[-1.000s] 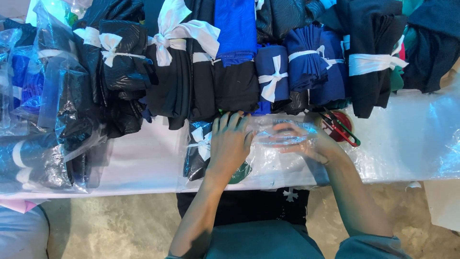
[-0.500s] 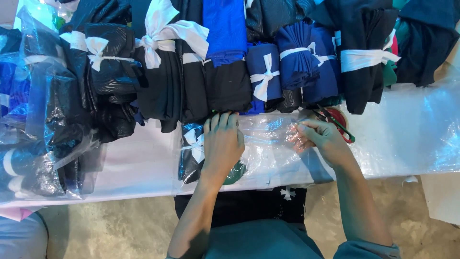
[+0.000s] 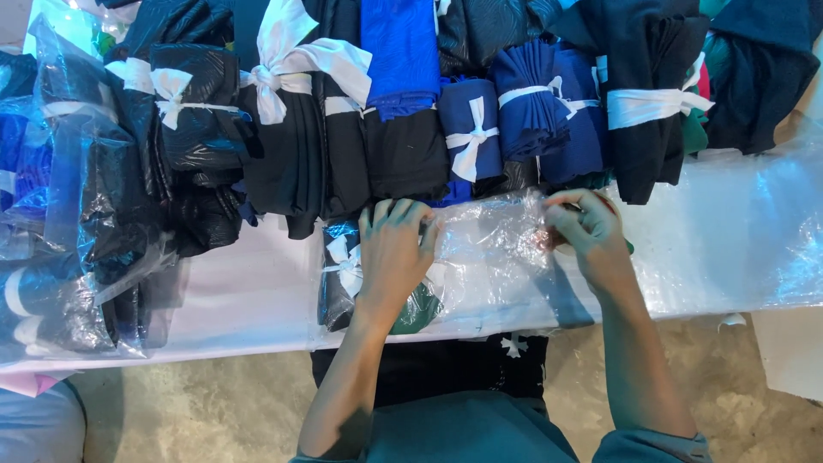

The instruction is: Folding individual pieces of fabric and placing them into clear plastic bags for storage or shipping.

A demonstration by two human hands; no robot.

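Note:
A clear plastic bag (image 3: 493,257) lies across the white table's front part, with a dark folded cloth tied by a white ribbon (image 3: 343,270) inside its left end. My left hand (image 3: 393,249) lies flat on the bag, pressing on that cloth bundle. My right hand (image 3: 587,227) pinches the crumpled plastic at the bag's right end, fingers closed on it. Red-handled scissors seen earlier are hidden behind my right hand.
A row of folded black, navy and blue cloth bundles tied with white ribbons (image 3: 467,129) fills the back of the table. Bagged dark bundles (image 3: 86,231) are heaped at the left. Loose clear plastic sheet (image 3: 737,231) covers the right. The table's front edge (image 3: 214,347) runs above concrete floor.
My right hand has moved right along the bag and closed on its plastic end. My left hand stays pressed on the bundle.

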